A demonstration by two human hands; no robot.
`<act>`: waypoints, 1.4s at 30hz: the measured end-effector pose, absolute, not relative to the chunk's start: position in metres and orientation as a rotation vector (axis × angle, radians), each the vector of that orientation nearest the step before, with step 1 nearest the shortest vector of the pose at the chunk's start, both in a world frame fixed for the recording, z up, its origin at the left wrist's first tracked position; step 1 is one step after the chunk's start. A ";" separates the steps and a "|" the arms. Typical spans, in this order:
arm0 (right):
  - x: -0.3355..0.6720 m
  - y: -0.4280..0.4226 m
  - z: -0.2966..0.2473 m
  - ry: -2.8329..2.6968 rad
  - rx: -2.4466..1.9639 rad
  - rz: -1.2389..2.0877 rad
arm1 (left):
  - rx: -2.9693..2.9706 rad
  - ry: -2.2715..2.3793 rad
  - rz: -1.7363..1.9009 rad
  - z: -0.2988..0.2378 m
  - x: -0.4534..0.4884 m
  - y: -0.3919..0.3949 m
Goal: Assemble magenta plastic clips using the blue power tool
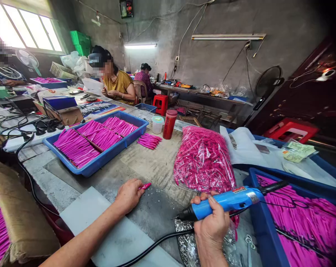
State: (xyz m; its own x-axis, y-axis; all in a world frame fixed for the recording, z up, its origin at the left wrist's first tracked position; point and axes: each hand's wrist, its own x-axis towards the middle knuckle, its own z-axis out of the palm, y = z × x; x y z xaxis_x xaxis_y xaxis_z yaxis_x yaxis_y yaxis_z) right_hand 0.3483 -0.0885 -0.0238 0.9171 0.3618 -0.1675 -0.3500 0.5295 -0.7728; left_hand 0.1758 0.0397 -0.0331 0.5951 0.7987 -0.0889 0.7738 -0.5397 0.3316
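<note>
Our right hand (212, 226) grips the blue electric screwdriver (226, 202), tip aimed left toward the pink piece (144, 186) pinched in our left hand (129, 194).

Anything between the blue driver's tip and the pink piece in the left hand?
Nothing visible. Only bare tabletop with tiny scattered bits lies between the blue driver, held in the right hand, and the pink piece in the left hand.

No readable text was found; a red-and-white label (239, 190) on the blue power tool (226, 202) was too blurred to be read.
</note>
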 end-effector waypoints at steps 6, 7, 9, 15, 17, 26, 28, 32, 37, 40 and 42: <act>0.347 -0.087 -0.022 -0.023 -0.934 0.398 | 2.455 1.261 0.135 -0.035 0.174 0.040; 0.347 -0.087 -0.021 -0.020 -0.936 0.396 | 2.462 1.250 0.140 -0.036 0.173 0.041; 0.347 -0.087 -0.020 -0.015 -0.934 0.400 | 2.481 1.219 0.143 -0.037 0.172 0.041; 0.348 -0.088 -0.024 -0.033 -0.912 0.416 | 2.483 1.181 0.167 -0.038 0.171 0.041; 0.349 -0.088 -0.025 -0.034 -0.905 0.415 | 2.483 1.196 0.166 -0.037 0.172 0.041; 0.348 -0.087 -0.022 -0.022 -0.911 0.408 | 2.445 1.272 0.098 -0.035 0.176 0.041; 0.348 -0.087 -0.023 -0.024 -0.913 0.408 | 2.427 1.292 0.075 -0.032 0.178 0.041; 0.349 -0.088 -0.025 -0.046 -0.919 0.419 | 2.372 1.348 0.021 -0.027 0.181 0.040; 0.348 -0.088 -0.024 -0.047 -0.917 0.410 | 2.403 1.323 0.024 -0.026 0.181 0.039; 0.348 -0.088 -0.024 -0.040 -0.917 0.412 | 2.406 1.337 0.024 -0.028 0.180 0.039; 0.348 -0.088 -0.024 -0.036 -0.916 0.422 | 2.419 1.350 0.026 -0.030 0.180 0.039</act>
State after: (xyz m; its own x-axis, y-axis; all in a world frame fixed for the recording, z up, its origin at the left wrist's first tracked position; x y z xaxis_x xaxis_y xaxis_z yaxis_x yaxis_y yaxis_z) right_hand 0.3482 -0.0881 -0.0235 0.9177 0.3691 -0.1470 -0.3385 0.5330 -0.7755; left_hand 0.1802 0.0393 -0.0299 0.5408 0.8256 -0.1611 0.8188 -0.4729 0.3255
